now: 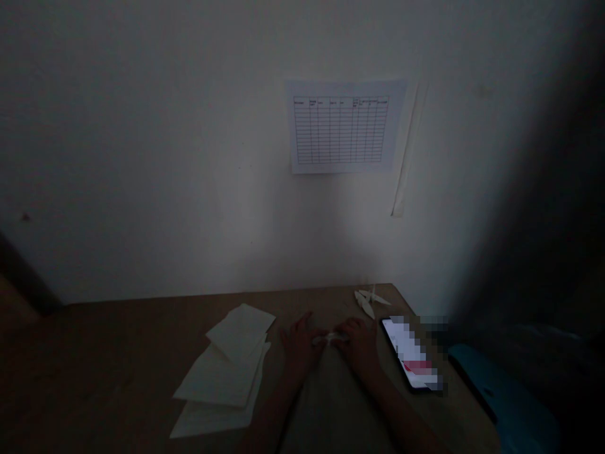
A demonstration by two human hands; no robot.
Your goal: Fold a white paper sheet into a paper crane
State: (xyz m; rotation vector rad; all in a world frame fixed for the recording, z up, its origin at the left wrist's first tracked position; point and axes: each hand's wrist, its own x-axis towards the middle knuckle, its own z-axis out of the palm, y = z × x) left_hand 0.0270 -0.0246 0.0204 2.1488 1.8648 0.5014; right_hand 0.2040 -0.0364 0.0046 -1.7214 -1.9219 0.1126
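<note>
Both hands meet over the table at a small piece of white folded paper (329, 339). My left hand (302, 343) pinches its left end between thumb and finger, the other fingers reaching forward. At the opposite end, my right hand (358, 341) grips the paper with thumb and fingertips. The fingers cover part of it, and the dim light hides the exact folds. Beyond my right hand lies a pointed white folded-paper shape (365, 304), resembling an origami bird. Left of my left hand is a loose stack of white paper sheets (227, 375), overlapping at angles.
A lit phone (410, 354) rests right of my right hand, its screen partly pixelated. The brown tabletop (118, 359) meets a pale wall (165, 157). A printed grid sheet (341, 129) hangs there. Past the table's right edge is a blue seat-like surface (508, 397).
</note>
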